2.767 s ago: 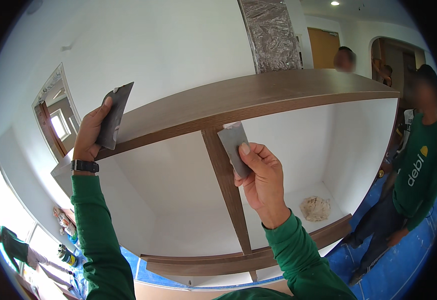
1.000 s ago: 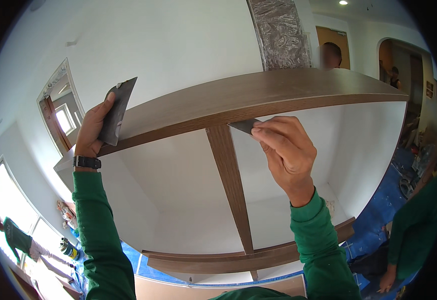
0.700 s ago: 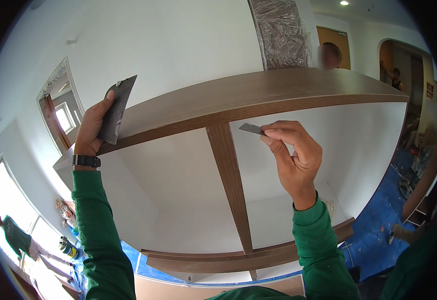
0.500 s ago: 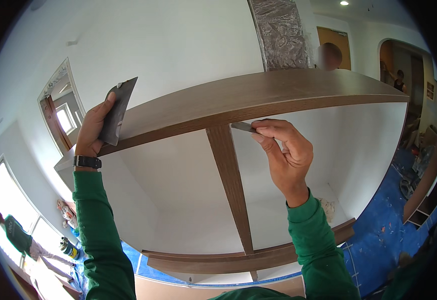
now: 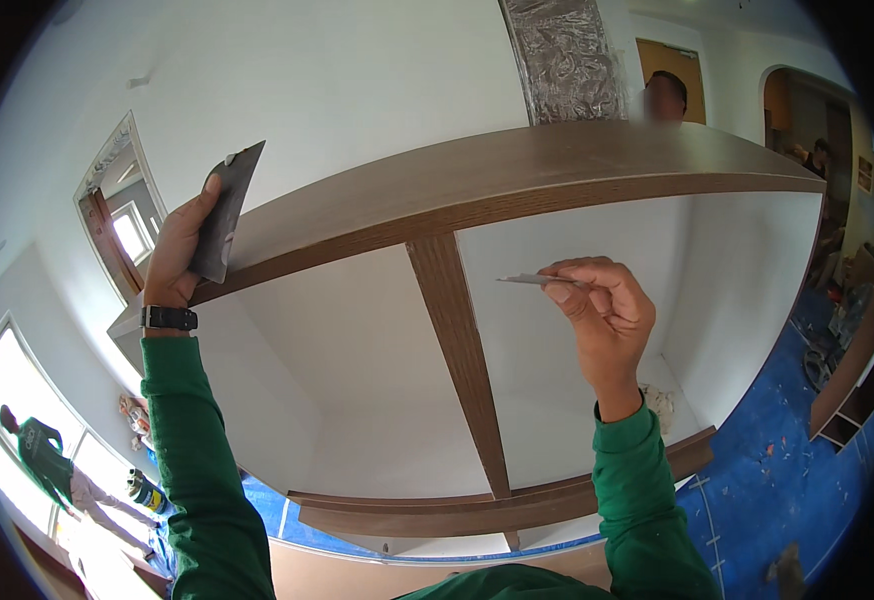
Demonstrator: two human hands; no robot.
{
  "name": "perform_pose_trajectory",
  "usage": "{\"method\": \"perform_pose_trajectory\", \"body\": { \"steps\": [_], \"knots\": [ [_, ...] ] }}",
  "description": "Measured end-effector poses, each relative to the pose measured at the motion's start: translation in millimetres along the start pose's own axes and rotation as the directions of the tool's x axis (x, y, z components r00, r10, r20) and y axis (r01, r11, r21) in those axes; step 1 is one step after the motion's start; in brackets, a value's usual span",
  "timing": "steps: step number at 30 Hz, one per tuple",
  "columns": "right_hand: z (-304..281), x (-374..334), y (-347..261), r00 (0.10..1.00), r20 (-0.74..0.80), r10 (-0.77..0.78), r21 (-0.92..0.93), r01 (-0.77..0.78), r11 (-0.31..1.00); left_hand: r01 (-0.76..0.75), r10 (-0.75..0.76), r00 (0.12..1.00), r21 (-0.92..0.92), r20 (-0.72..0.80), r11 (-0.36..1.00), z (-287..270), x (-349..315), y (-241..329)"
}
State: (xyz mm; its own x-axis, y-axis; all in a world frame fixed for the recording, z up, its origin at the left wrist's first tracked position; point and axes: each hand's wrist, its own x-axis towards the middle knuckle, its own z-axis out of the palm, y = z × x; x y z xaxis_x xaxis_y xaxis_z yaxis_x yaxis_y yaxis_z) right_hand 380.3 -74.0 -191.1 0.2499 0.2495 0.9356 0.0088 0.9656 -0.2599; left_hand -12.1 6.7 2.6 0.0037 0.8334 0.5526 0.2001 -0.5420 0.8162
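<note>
My left hand (image 5: 174, 252) grips a dark flat putty spreader (image 5: 231, 212) with pale smears on its edges, held upright by the cabinet's left front. Between thumb and fingers, my right hand (image 5: 612, 310) pinches a small thin putty blade (image 5: 522, 279), seen almost edge-on. That blade is apart from the wood, in front of the right-hand opening. The brown wood-grain cabinet (image 5: 517, 205) has a wide top, and a vertical divider (image 5: 457, 360) splits its white interior. Fine pale marks run along the divider's right edge near the top.
A lower brown rail (image 5: 437, 517) crosses the cabinet front. Blue sheeting (image 5: 757, 450) covers the floor. Behind the cabinet are a plastic-wrapped column (image 5: 567, 60) and a person (image 5: 666, 97). Another person in green (image 5: 47, 455) stands near the left windows; one more is in the right archway.
My right hand has drawn the small blade away from the divider's top corner, moving right and slightly down. My left hand still holds the spreader, shifted slightly left. The green-clothed person has changed posture.
</note>
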Motion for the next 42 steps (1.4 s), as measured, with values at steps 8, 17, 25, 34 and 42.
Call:
{"method": "perform_pose_trajectory", "body": {
  "steps": [8, 17, 25, 34, 42],
  "knots": [
    [20, 10, 0, 0.995, -0.073, 0.068, 0.140, -0.057, 0.988, 0.001, 0.000, 1.000, 0.039, -0.017, 0.999, 1, 3, -2],
    [-6, 17, 10, 0.780, 0.216, 0.587, 0.596, -0.581, 0.554, 0.035, -0.031, 0.997, 0.053, -0.074, 0.998, 0, 2, 0],
    [21, 29, 46, 0.732, 0.255, 0.632, 0.607, -0.630, 0.485, 0.051, -0.046, 0.997, 0.091, -0.060, 0.995, -3, 7, 0],
    [32, 55, 69, 0.796, 0.353, 0.492, 0.591, -0.597, 0.542, 0.055, -0.052, 0.998, 0.070, -0.044, 0.996, -12, 10, -5],
    [34, 60, 56, 0.830, 0.366, 0.422, 0.572, -0.558, 0.601, 0.074, -0.070, 0.997, 0.116, -0.039, 0.990, -7, 7, 4]
  ]
}}
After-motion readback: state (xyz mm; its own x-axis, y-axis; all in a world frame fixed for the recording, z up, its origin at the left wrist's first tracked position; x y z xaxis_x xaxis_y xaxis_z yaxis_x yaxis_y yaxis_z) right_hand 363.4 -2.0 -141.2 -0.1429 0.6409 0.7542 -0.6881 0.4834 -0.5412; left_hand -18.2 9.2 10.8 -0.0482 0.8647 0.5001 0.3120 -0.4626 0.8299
